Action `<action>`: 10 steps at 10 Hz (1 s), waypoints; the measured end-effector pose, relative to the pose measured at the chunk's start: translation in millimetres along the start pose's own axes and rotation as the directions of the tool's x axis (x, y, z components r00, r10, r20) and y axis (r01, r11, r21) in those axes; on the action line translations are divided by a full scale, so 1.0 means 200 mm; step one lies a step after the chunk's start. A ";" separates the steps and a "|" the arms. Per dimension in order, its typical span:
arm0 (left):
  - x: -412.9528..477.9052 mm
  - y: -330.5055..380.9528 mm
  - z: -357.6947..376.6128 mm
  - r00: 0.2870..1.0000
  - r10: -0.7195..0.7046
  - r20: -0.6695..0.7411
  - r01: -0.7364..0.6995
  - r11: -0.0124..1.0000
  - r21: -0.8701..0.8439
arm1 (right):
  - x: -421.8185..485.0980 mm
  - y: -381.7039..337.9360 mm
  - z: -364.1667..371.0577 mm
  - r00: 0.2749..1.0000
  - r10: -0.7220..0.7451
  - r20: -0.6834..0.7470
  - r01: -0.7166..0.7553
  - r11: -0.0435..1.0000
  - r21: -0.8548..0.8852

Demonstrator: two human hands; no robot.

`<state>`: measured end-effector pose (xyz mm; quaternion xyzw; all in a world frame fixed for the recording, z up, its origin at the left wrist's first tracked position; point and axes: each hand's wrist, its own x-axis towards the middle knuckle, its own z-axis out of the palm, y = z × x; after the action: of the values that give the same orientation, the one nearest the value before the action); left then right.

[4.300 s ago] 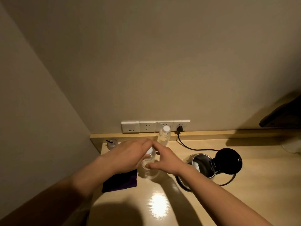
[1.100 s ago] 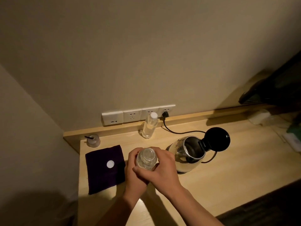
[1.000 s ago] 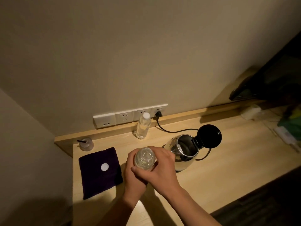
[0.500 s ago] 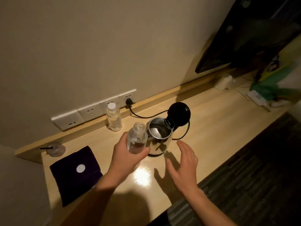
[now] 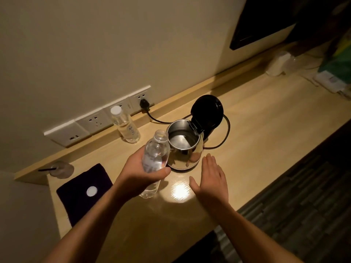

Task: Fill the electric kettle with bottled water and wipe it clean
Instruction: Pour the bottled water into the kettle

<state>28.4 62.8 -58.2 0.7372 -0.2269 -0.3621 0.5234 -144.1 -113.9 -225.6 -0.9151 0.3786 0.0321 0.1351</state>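
The left hand [image 5: 141, 172] grips the uncapped bottle [image 5: 154, 158] just beside the kettle [image 5: 185, 147], the right hand [image 5: 210, 179] hovers empty and spread; a hasty tilt could spill water onto the tabletop [image 5: 256, 139].

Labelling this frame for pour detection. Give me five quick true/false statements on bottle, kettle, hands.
1. The left hand holds an uncapped bottle. True.
2. The kettle has its lid shut. False: the lid stands open.
3. The right hand grips the kettle. False: it is open, apart from it.
4. A white cap lies on the dark cloth. True.
5. The second bottle by the sockets is uncapped. False: it is capped.
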 end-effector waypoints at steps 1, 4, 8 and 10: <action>0.00 0.02 -0.01 0.999 -0.025 0.032 0.024 0.999 0.030 | -0.01 0.01 0.00 0.999 -0.043 -0.019 0.043 0.999 -0.026; 0.05 0.12 -0.11 0.975 -0.071 0.209 0.040 0.988 0.150 | -0.02 0.00 -0.05 0.997 -0.078 -0.006 0.078 0.995 -0.060; 0.07 0.19 -0.14 0.933 -0.189 0.306 0.138 0.974 0.179 | -0.02 0.00 -0.07 0.997 -0.079 0.021 0.080 0.995 -0.063; 0.08 0.21 -0.14 0.921 -0.214 0.327 0.141 0.963 0.232 | -0.01 0.01 -0.05 0.997 -0.079 0.013 0.079 0.994 -0.071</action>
<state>61.8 53.8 -17.7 0.7285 -0.2840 -0.5080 0.3615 -147.5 -115.5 -216.1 -0.9334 0.3400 0.0447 0.1054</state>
